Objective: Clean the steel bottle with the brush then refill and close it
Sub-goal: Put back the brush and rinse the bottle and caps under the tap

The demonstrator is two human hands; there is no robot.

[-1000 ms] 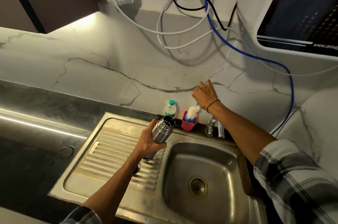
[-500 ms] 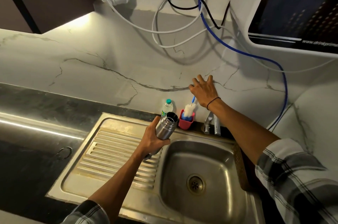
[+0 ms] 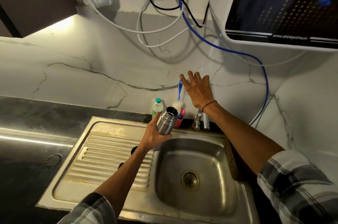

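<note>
The right hand (image 3: 198, 92) is lifting off the blue-handled, white-bristled bottle brush (image 3: 180, 91), fingers now spread wide beside its handle. So scrubbing is not starting yet. The left hand (image 3: 155, 135) is staying clamped around the uncapped cylindrical steel bottle (image 3: 166, 120).

Left hand (image 3: 154, 137) gripping steel bottle (image 3: 166, 123), right hand (image 3: 198, 92) spread — beside brush (image 3: 180, 90)

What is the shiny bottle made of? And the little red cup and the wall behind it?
The bottle in the left hand looks like brushed steel: silvery, with soft streaky reflections. The red cup is probably plastic, being evenly coloured and dull. The wall looks like polished white marble with grey veins, though it may be a printed tile.
</note>
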